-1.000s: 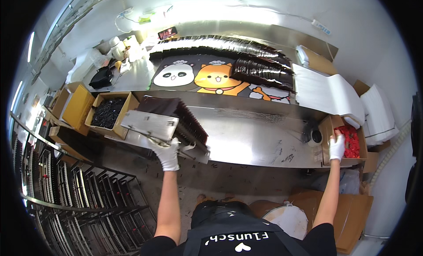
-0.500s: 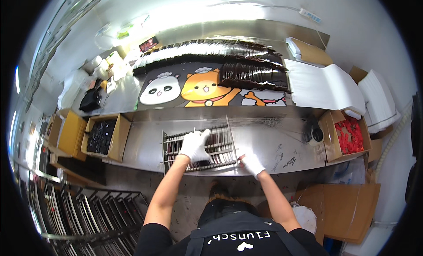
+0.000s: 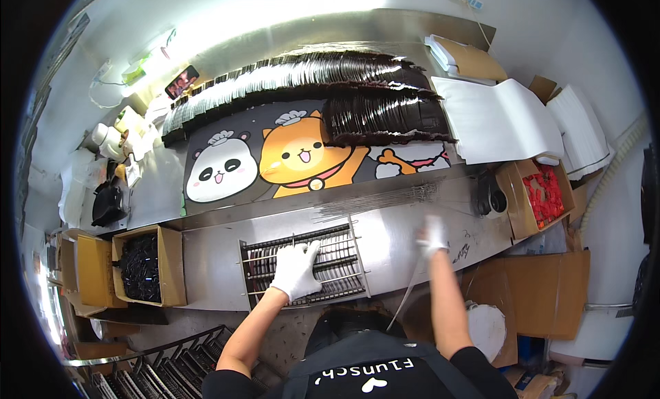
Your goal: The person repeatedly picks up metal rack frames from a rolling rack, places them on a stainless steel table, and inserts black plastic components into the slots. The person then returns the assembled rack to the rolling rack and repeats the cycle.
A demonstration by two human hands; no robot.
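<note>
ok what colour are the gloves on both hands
White, on the left hand and the blurred right hand, in the head view.

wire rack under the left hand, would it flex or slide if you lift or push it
The wire rack looks metal with a frame and cross rods, so probably stiff. On the smooth steel table it would likely slide easily. Loaded with dark pieces, it may feel heavy.

Right hand [image 3: 433, 235] was motion-blurred; couldn't tell whether it gripped the thin rod [image 3: 405, 296] trailing below it. Left hand [image 3: 295, 270] covered the middle of the wire rack [image 3: 340, 261]. Contents of the cardboard box [image 3: 141, 267] were too dark to identify, possibly small black parts.
</note>
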